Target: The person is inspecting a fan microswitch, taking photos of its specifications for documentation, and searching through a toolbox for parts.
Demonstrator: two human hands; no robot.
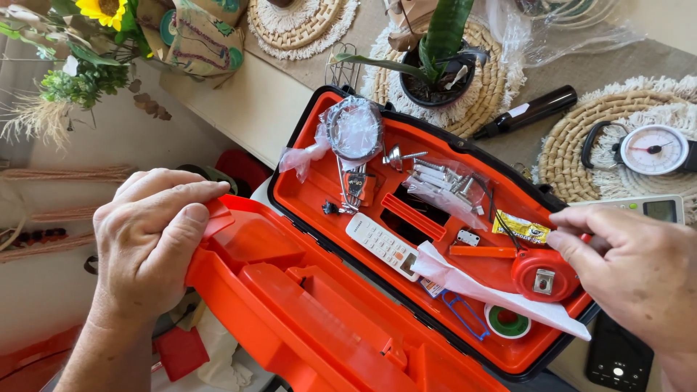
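An open orange toolbox (319, 199) lies on the table edge, its lid (305, 305) swung toward me. My left hand (149, 243) grips the lid's upper left corner. My right hand (639, 272) reaches into the box from the right, fingertips on a round red tape measure (543, 276). Inside lie a white remote control (381, 245), a bag of screws (446, 185), a plastic-wrapped metal ring (356, 129), a white paper sheet (501, 294), a green tape roll (507, 321) and a yellow sachet (521, 229).
Behind the box stand a potted plant (435, 69) on a woven mat, a dark bottle (528, 112) and a hanging scale (650, 149). A black phone (617, 359) lies at lower right. Sunflowers (102, 11) are at upper left.
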